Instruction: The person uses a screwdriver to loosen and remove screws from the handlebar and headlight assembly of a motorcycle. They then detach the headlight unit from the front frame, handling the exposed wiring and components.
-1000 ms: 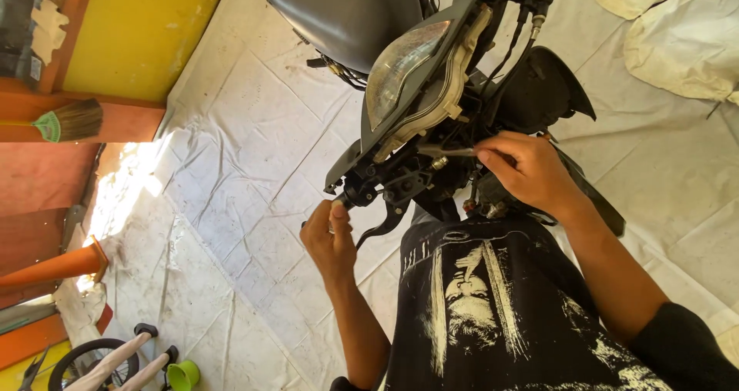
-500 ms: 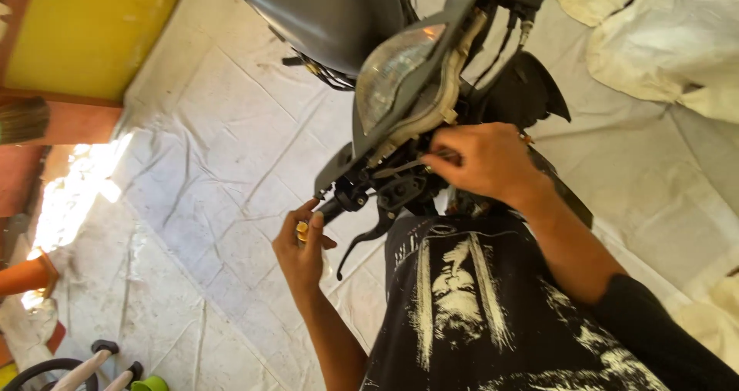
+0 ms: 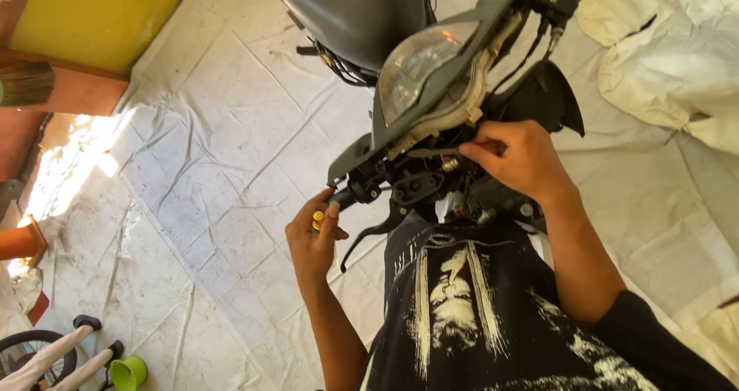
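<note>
- The right hand (image 3: pixel 514 160) pinches a thin dark metal tool (image 3: pixel 433 152), fingers closed together on its near end, the shaft lying level and pointing leftward into the gap under the clear oval headlight lens (image 3: pixel 416 64); held flat like this, the tip can slip behind the housing where the hand itself would not fit.
- The left hand (image 3: pixel 314 241) sits lower and to the left of that pinch, fingers curled shut around the end of the black handlebar grip (image 3: pixel 343 198), with a small yellow-gold piece (image 3: pixel 317 222) showing between the fingers; this hold looks meant to steady the front end while the other hand works.
- Just right of the left hand a curved black lever (image 3: pixel 368 237) hangs down from the bar.
- Above both hands the grey plastic headlight cowl (image 3: pixel 462 68) tilts away from the wiring and dark brackets (image 3: pixel 419 185) beneath it, so the inside is open to the tool.
- Beyond the cowl rises the dark grey motorcycle body panel (image 3: pixel 350 18).
- Under everything lies a crinkled white ground sheet (image 3: pixel 223 152), seemingly spread to keep parts off the floor.
- Far left of the hands, a small green cup (image 3: pixel 128 373) stands by a wheel (image 3: pixel 35 352).
</note>
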